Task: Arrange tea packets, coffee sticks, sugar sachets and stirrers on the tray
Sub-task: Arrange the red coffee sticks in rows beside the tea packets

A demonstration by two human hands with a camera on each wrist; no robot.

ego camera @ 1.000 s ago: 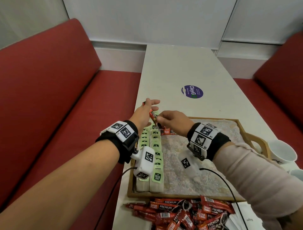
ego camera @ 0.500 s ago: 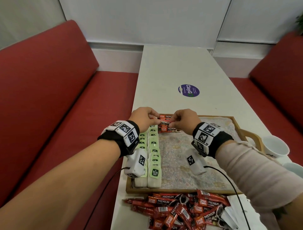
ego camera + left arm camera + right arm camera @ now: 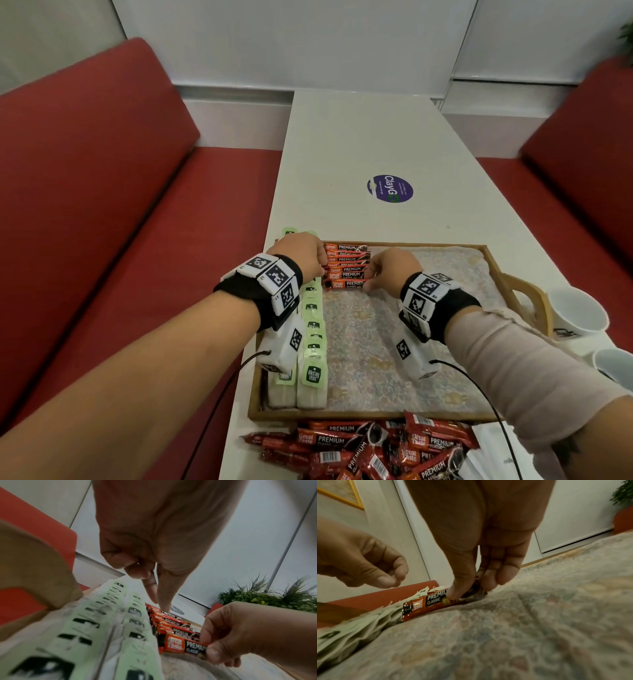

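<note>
"PREMIUM CLASSIC" coffee stick (image 3: 346, 284) between right-hand fingers (image 3: 458, 588)

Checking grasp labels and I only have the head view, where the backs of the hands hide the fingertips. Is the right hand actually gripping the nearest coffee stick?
Observer: Yes. In the right wrist view the right hand pinches the nearest coffee stick at its right end, thumb in front and fingers behind.
Operator: Is the stick lifted or down?
Observer: Down. Its lower edge lies on the tray cloth, and its left end is next to the tea packets.
Operator: Left hand on it too?
Observer: No. The left hand is raised clear of that stick, with its fingers loosely curled and holding nothing.
</note>
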